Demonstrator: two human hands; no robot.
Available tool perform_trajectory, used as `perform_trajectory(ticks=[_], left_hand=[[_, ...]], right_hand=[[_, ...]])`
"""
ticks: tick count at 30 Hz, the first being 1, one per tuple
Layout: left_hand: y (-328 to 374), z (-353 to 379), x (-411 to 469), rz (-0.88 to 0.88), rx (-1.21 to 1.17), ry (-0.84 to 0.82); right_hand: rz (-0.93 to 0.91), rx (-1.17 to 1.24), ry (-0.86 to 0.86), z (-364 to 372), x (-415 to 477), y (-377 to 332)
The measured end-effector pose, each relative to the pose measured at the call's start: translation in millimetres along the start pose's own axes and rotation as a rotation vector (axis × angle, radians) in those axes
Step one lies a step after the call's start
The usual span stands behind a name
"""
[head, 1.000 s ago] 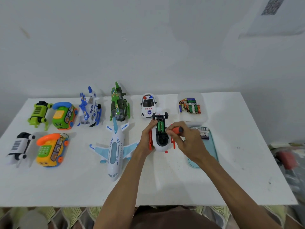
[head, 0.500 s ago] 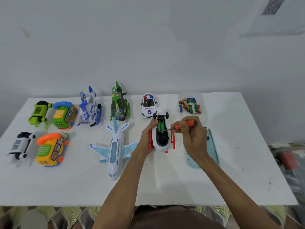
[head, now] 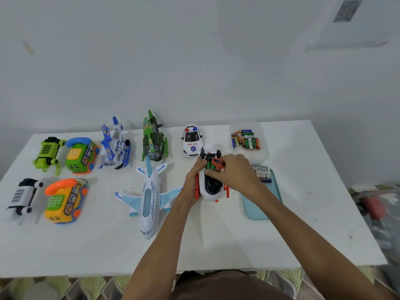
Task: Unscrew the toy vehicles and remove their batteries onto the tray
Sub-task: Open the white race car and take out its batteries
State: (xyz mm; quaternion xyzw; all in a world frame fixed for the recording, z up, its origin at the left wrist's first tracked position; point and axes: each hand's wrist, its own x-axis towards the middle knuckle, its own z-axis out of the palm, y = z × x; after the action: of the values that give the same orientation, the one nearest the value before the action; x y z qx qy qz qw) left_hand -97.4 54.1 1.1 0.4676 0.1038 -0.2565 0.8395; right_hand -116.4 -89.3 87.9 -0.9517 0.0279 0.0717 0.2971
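Both hands working: your left hand point(head: 191, 180) grips the upturned toy point(head: 211, 190); your right hand point(head: 234, 172), clutching the screwdriver point(head: 218, 163), has dropped onto the green batteries point(head: 209, 166). Prying's next, likely.

Forearms point(head: 166, 232) bare; brown garment point(head: 229, 286) below (type unclear).

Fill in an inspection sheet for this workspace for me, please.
Surface: white table, a few dark specks at right.
Job's things: overturned toy vehicle, green batteries in its open compartment; teal tray holding loose batteries; police car, airplane, green helicopter, blue helicopter alongside.
Clutter: green toy phone, yellow toy phone, green robot dog, white robot dog, clear box of batteries.
Grippers: left hand grips the toy vehicle; right hand holds the screwdriver over the compartment.
Cables: only a thin cord on the yellow toy phone.
Surroundings: white wall, coded sheet upper right.
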Motion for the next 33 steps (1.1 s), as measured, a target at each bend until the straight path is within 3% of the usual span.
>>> perform_trajectory(ticks=[6,9,17,27,33], left_hand=[[-8.1,2.8,4.8,0.124,0.041,0.013],[-9.1,5.5,5.2,0.138,0.046,0.006],[-4.3,-1.2,-0.5,-0.027,-0.062,0.011],[-8.0,-2.9,2.2,-0.119,-0.088,-0.067],[-7.4,-4.3,2.2,-0.135,-0.062,-0.064]], right_hand=[[0.099,-0.147,-0.054,-9.0,-1.2,-16.2],[0.126,-0.108,-0.067,-9.7,0.5,-15.9],[0.103,0.099,-0.129,-55.7,11.0,24.3],[0.253,-0.427,-0.28,-60.9,11.4,119.7],[0.264,-0.442,-0.244,-43.9,8.2,131.7]])
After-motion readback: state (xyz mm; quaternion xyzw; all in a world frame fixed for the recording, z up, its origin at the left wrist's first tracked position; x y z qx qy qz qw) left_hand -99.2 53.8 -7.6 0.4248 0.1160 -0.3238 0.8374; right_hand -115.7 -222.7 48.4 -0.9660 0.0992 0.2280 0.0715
